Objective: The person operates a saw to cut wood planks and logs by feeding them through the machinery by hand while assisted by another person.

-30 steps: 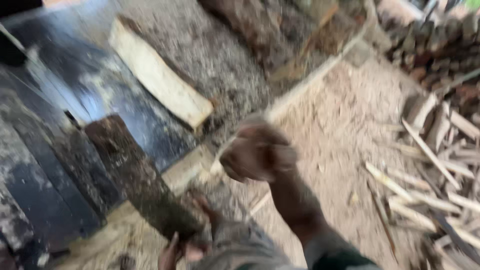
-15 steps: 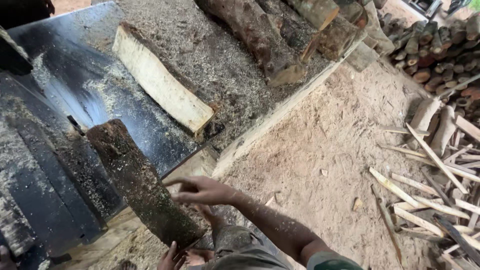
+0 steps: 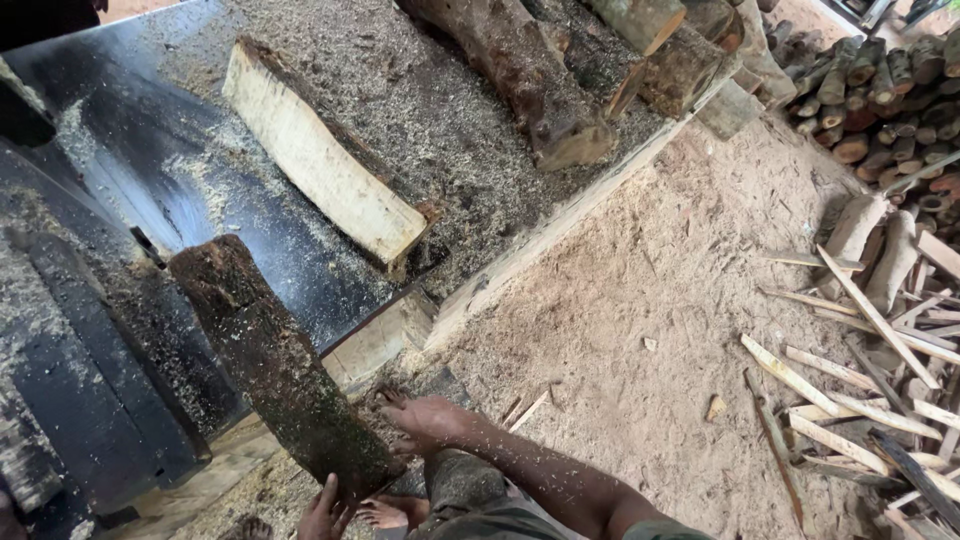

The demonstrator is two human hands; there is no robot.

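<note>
Both hands meet the bark-covered log (image 3: 270,365): left hand (image 3: 325,512) gripping its end, right hand (image 3: 425,420) resting flat, fingers spread.

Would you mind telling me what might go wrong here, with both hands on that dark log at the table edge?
1. The dark log lies tilted over the table's edge; only the left hand props its lower end, so it may slide onto the bare foot below.
2. The right hand rests flat, with no full grip, so the rough bark could slip.
3. Loose sawdust on the ground may make footing unsure.
</note>
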